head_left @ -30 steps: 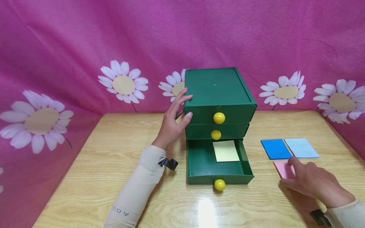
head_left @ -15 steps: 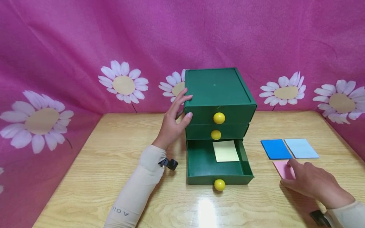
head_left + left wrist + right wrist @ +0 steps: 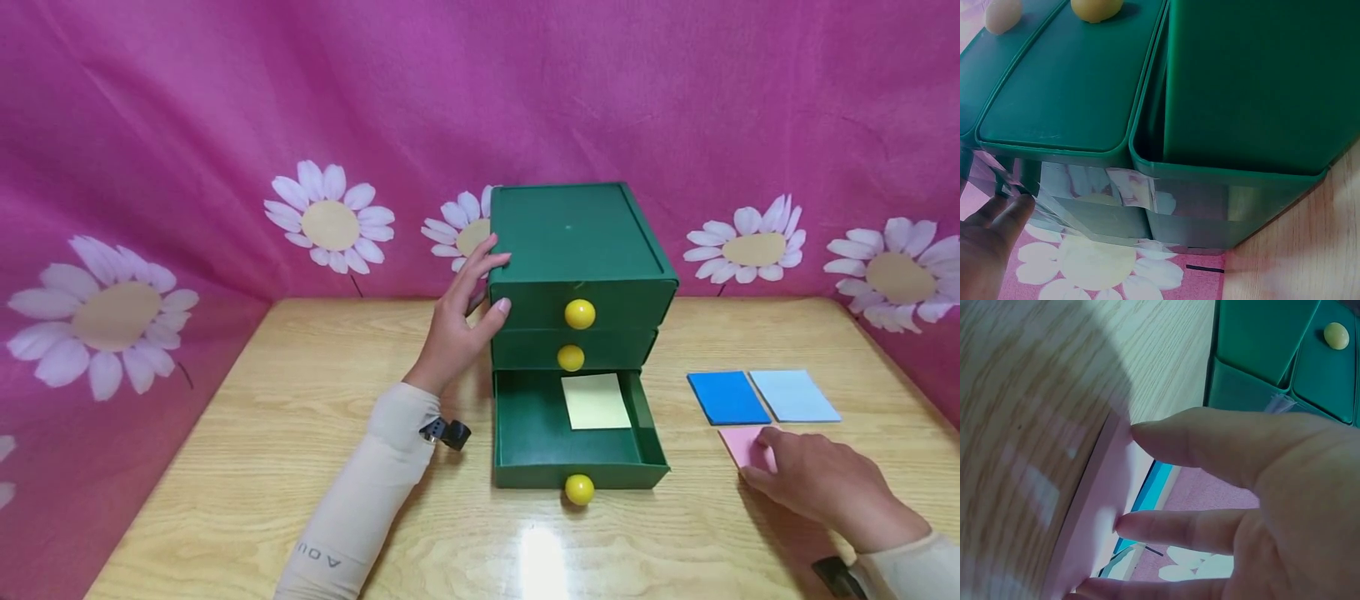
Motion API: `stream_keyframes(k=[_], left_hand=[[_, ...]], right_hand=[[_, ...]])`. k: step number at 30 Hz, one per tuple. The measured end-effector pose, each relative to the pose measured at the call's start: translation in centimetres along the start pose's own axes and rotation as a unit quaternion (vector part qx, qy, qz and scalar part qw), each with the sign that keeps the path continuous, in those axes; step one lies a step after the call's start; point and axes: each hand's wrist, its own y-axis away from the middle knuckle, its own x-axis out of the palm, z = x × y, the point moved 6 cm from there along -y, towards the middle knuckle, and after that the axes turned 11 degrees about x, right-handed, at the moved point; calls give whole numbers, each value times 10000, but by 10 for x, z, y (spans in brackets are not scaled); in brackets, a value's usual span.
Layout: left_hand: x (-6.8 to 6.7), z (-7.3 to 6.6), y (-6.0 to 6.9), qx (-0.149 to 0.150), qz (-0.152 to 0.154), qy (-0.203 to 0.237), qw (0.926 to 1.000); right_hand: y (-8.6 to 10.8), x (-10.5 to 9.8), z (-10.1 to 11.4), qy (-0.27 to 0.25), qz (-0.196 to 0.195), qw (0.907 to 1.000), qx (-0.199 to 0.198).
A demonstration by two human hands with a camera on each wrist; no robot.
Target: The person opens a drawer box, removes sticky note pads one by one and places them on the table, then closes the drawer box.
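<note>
A green drawer cabinet stands on the table with its bottom drawer pulled out. My left hand rests on the cabinet's left front corner, thumb at the front and fingers along the side and top edge; in the left wrist view, fingers touch the clear-taped side. A pale yellow sticky note lies in the open drawer. My right hand pinches a pink sticky note pad on the table between thumb and fingertips. Part of the pad is hidden under the hand. Beside the thumb, the right wrist view shows the pad's edge.
Behind the pink pad lie a blue sticky note pad and a light blue one. Yellow round knobs stick out from the drawer fronts. A pink cloth with daisies hangs behind the wooden table.
The head view has shifted slightly, so everything sits a little lower. Both hands have kept nearly the same places, with the right hand still at the pink pad.
</note>
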Motion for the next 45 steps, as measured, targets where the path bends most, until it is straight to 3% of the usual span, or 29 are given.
stream_keyframes(k=[19, 28, 35, 45], left_hand=[[0, 1, 1, -42, -2, 71, 10000], [1, 1, 1, -31, 1, 61, 10000], [1, 1, 5, -52, 14, 45, 10000], [1, 0, 1, 4, -18, 34, 10000]], right_hand=[[0, -1, -1, -90, -229, 9997, -39], [-1, 0, -2, -180, -85, 9998, 27], [2, 0, -1, -292, -263, 9992, -51], [-2, -10, 6, -97, -55, 9999, 122]])
